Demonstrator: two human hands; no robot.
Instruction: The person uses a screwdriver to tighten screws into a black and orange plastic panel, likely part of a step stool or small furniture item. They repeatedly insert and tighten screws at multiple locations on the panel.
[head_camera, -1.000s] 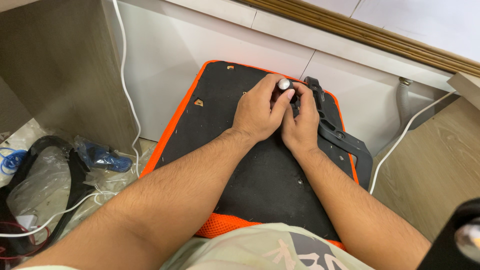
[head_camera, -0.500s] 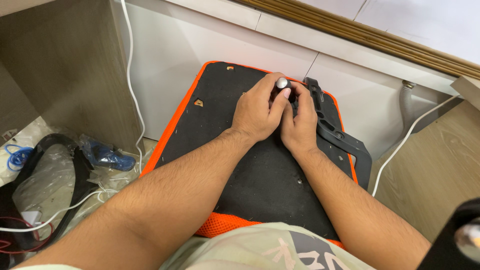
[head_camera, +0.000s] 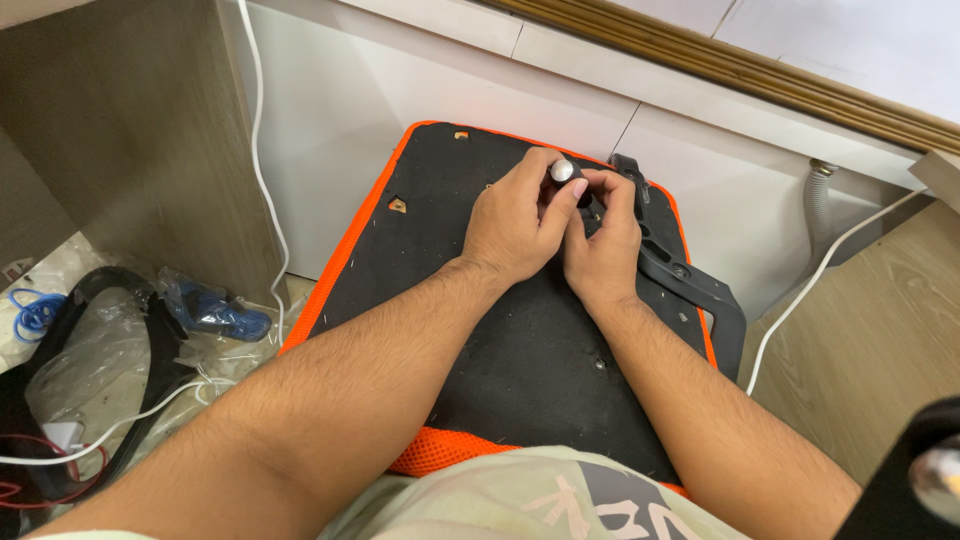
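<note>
Against the white wall, your black panel with orange mesh edging (head_camera: 450, 330) lies underside up, a dark bracket arm (head_camera: 690, 285) along its right edge. Your left hand (head_camera: 515, 225) and right hand (head_camera: 600, 245) curl shut together around a silver-capped knob (head_camera: 562, 171). Fastening looks unfinished; your fingers hide its seat.

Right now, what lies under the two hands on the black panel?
Both the left hand and right hand rest on the black orange-edged panel, gripping a silver-tipped tool. A dark bracket runs alongside. The fingers hide whatever the tool meets.
</note>
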